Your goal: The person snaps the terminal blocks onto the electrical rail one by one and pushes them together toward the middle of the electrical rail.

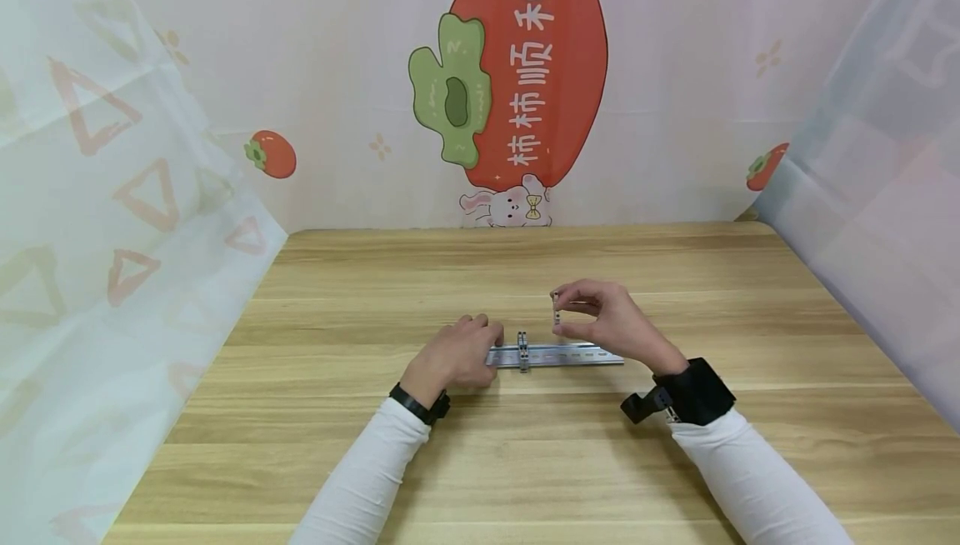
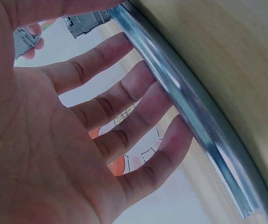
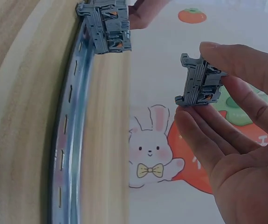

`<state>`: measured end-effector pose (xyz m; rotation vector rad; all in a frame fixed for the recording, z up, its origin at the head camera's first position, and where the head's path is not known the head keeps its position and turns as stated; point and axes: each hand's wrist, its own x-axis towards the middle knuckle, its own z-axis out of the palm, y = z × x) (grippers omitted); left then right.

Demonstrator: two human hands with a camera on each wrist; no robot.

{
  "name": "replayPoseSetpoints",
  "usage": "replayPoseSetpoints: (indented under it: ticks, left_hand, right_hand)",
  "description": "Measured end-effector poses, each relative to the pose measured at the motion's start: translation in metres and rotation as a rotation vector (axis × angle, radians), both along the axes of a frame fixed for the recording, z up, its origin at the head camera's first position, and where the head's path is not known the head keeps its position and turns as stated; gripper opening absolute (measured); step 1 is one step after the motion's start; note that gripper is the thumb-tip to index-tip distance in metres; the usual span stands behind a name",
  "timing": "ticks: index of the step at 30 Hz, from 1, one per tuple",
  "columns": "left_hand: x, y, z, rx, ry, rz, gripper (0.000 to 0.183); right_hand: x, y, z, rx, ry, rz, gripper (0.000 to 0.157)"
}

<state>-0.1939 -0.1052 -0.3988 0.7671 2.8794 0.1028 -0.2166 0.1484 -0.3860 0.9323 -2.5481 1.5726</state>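
Note:
A slotted metal DIN rail [image 1: 577, 355] lies crosswise on the table. My left hand [image 1: 457, 353] grips its left end, fingers along the far edge and thumb at the near side; the left wrist view shows the fingertips against the rail [image 2: 171, 81]. Just right of that hand, grey terminal blocks [image 1: 523, 352] sit upright on the rail, side by side. Above the rail, further right, my right hand [image 1: 615, 322] pinches another grey terminal block [image 3: 200, 86] by its two ends between thumb and fingers. This block is held apart from the rail.
The wooden table [image 1: 525, 462] spreads around the rail. A printed backdrop cloth [image 1: 360, 95] stands behind it, with pale side cloths [image 1: 97, 220] at left and right. A black wrist strap with a camera mount [image 1: 690, 395] sits on my right wrist.

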Motion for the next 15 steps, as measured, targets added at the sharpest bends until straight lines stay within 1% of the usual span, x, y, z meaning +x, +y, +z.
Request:
replayPoseSetpoints:
  ticks: [4,8,15]
  left_hand:
    - [-0.0004,0.0002,-0.0006,0.000,0.001,-0.001,0.036]
    - [-0.0014,0.0004,-0.0011,0.000,0.003,-0.002,0.036]
    - [-0.0024,-0.0002,-0.0016,0.003,0.004,-0.001,0.036]
  right_hand:
    - [-0.0010,-0.0016,-0.0047,0.002,-0.014,-0.001,0.028]
    - [-0.0020,-0.0036,-0.0082,-0.019,-0.042,0.009,0.030]
    - [0.0001,-0.0097,-0.0088,-0.041,-0.086,0.031,0.030]
